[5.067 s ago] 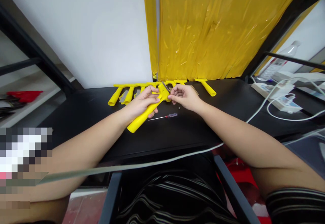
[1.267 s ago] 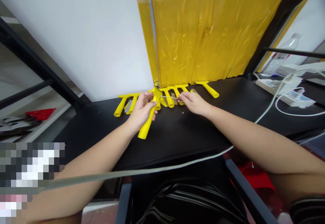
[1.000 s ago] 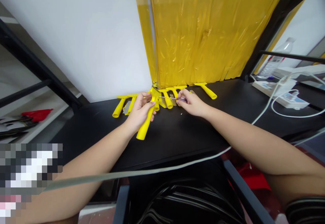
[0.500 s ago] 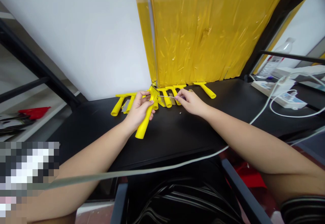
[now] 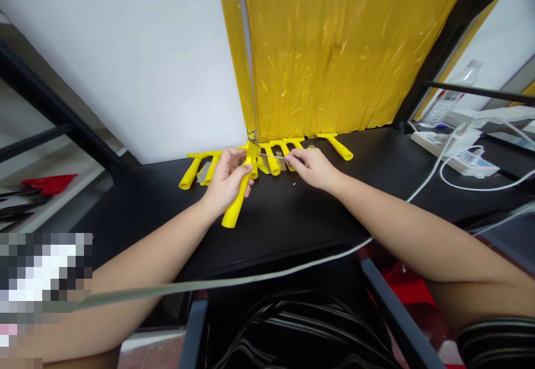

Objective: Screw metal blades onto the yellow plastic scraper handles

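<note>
My left hand is closed around the handle of a yellow scraper, whose head points away from me and up. Between the fingertips of my right hand is a thin metal rod, like a slim screwdriver; its handle is hidden in the fingers. The rod's tip reaches the scraper's head, but whether it touches cannot be made out. Behind my hands lies a row of several more yellow scrapers, some with grey metal blades beside them. Another yellow scraper lies apart on the right.
The black tabletop ends at a white panel and a yellow film-covered panel. On the right are power strips and a plastic bottle. A white cable crosses in front of me above my lap.
Both hands keep their grip on the scraper and the rod, with only a slight shift. The whole view has moved a little.
</note>
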Tool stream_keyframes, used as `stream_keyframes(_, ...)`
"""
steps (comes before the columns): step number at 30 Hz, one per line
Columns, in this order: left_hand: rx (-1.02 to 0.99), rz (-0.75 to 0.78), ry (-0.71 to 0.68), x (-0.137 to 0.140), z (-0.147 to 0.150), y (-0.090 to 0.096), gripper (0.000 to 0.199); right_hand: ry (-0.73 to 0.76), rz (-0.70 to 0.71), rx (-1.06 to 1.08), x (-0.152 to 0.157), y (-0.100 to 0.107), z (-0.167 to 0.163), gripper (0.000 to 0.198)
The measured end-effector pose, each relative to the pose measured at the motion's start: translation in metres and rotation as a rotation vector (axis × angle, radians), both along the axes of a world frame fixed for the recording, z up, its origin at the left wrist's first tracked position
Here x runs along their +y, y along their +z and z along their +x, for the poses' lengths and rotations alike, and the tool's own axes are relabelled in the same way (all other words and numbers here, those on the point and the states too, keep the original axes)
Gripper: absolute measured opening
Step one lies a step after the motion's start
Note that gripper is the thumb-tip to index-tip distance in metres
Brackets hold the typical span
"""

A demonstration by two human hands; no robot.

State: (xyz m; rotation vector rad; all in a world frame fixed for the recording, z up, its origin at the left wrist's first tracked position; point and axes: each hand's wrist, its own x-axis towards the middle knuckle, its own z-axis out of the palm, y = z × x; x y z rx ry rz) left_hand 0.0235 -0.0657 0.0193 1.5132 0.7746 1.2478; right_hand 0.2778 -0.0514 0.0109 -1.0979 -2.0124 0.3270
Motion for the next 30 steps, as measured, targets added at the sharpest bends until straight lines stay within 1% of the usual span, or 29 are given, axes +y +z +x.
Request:
stream_keyframes(2,-0.003,0.067,0.001,-0.003,0.001,0.0,0.041,0.045,-0.096,0.106,0.001,0.001,-0.002,0.046)
stream_keyframes(3,0.002,0.098,0.001,-0.004,0.001,0.0,0.04,0.089,-0.177,0.183,0.001,0.002,-0.002,0.049)
stream_keyframes(7,0.033,0.224,-0.011,-0.008,0.0,-0.001,0.033,0.307,-0.598,0.511,0.001,0.006,0.001,0.053)
stream_keyframes(9,0.046,0.263,-0.01,-0.01,0.0,-0.002,0.032,0.388,-0.753,0.596,0.0,0.009,0.004,0.052)
stream_keyframes(11,0.065,0.272,-0.01,-0.01,-0.001,-0.003,0.032,0.428,-0.855,0.627,0.0,0.012,0.006,0.05)
stream_keyframes(13,0.086,0.272,-0.019,-0.008,0.0,-0.003,0.03,0.435,-0.904,0.627,0.0,0.012,0.008,0.047)
stream_keyframes(15,0.094,0.266,-0.028,-0.006,0.0,-0.003,0.03,0.435,-0.88,0.6,0.002,0.011,0.01,0.04)
stream_keyframes(17,0.078,0.232,-0.033,-0.003,0.0,-0.001,0.034,0.437,-0.818,0.524,0.006,0.01,0.014,0.027)
stream_keyframes(19,0.05,0.173,-0.04,0.001,-0.001,0.001,0.037,0.415,-0.748,0.382,0.01,0.01,0.02,0.015)
stream_keyframes(21,0.018,0.111,-0.055,0.004,-0.004,0.004,0.038,0.342,-0.655,0.192,0.012,0.01,0.028,0.008)
stream_keyframes(23,-0.008,0.045,-0.066,0.007,-0.008,0.006,0.04,0.257,-0.529,-0.01,0.013,0.011,0.034,0.011)
stream_keyframes(25,-0.029,-0.027,-0.052,0.009,-0.011,0.007,0.042,0.214,-0.438,-0.179,0.012,0.01,0.037,0.014)
stream_keyframes(28,-0.05,-0.146,-0.01,0.011,-0.011,0.008,0.044,0.234,-0.391,-0.359,0.01,0.007,0.034,0.02)
stream_keyframes(30,-0.06,-0.22,0.015,0.013,-0.01,0.008,0.044,0.232,-0.358,-0.446,0.009,0.004,0.029,0.016)
